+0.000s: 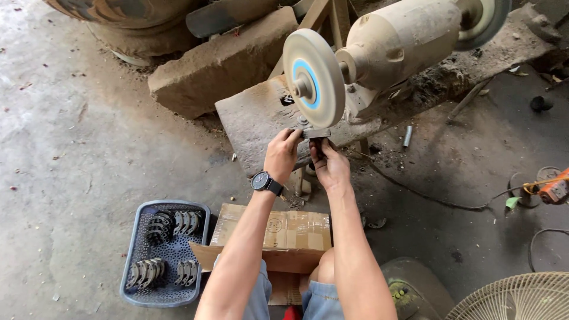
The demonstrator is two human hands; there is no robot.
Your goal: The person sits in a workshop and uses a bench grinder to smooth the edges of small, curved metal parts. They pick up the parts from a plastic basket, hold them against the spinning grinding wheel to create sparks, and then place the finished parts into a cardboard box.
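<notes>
Stained grey concrete floor (71,148) in daylight, stone slabs (219,62), fan grille (515,299) at lower right.

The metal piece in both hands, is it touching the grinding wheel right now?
Cannot tell. In the head view the metal piece sits right under the wheel, held by the left hand and right hand, but no contact or gap shows plainly.

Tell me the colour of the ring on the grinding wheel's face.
Blue, a ring around the hub of the buff-coloured wheel. The head view shows it.
</notes>
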